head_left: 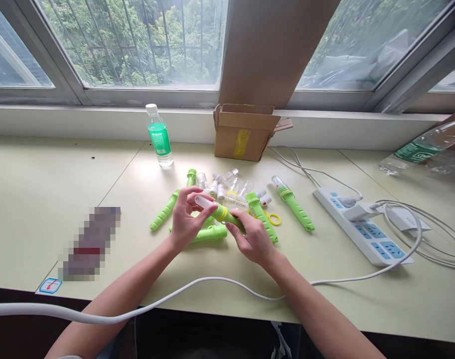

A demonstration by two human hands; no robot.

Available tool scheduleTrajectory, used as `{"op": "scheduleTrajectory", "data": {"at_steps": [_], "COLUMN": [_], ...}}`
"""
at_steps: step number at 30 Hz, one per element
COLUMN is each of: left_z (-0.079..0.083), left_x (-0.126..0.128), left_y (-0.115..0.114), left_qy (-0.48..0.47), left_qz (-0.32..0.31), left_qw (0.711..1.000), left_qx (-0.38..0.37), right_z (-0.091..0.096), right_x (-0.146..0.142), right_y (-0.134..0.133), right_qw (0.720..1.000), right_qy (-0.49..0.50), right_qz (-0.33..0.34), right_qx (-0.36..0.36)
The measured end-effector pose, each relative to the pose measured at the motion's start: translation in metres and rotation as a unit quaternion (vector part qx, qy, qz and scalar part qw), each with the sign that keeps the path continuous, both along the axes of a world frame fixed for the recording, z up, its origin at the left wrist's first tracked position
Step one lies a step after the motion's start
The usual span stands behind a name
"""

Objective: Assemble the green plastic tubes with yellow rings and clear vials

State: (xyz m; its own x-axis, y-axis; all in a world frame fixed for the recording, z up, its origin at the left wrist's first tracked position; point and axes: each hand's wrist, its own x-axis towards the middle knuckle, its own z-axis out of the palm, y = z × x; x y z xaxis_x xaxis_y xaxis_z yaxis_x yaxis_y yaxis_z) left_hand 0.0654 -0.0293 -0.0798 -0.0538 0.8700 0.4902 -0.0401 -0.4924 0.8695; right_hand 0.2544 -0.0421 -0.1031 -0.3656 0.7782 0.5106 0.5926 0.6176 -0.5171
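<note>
Both my hands are on one stick above the table, tilted with its clear end to the upper left. My left hand [188,217] pinches the ribbed clear cap [205,202] between thumb and fingers. My right hand [255,237] is wrapped round the green handle [232,219], whose lower end it hides. A yellow ring [221,213] circles the joint between cap and handle. Beneath and beside my hands lie loose green handles [262,217]. Behind them is a pile of clear caps [245,189] and small white cylindrical pieces [220,192].
To the right lies a capped green stick [294,204], near a loose yellow ring [274,219]. A cardboard box [245,132] and a water bottle [160,137] stand behind. A power strip [362,227] with cables sits right. A white cable [212,279] crosses in front of my forearms.
</note>
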Motion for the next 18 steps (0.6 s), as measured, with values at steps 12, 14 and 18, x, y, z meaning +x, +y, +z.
{"op": "scheduleTrajectory", "data": {"at_steps": [12, 14, 18], "left_z": [0.001, 0.0019, 0.0011], "left_x": [-0.0031, -0.0033, -0.0026], "left_y": [0.0039, 0.0039, 0.0027], "left_qy": [-0.013, -0.003, 0.028], "left_qz": [0.007, 0.0, 0.006], "left_qw": [0.999, 0.999, 1.0], "left_qx": [-0.041, -0.037, -0.014], "right_z": [0.0004, -0.0013, -0.0006], "right_x": [0.0006, 0.0003, -0.0004], "right_y": [0.0013, 0.0022, 0.0016], "right_qw": [1.0, 1.0, 1.0], "right_qy": [0.012, 0.015, 0.01], "right_qz": [0.023, 0.009, 0.004], "right_qx": [-0.003, 0.002, -0.005]}}
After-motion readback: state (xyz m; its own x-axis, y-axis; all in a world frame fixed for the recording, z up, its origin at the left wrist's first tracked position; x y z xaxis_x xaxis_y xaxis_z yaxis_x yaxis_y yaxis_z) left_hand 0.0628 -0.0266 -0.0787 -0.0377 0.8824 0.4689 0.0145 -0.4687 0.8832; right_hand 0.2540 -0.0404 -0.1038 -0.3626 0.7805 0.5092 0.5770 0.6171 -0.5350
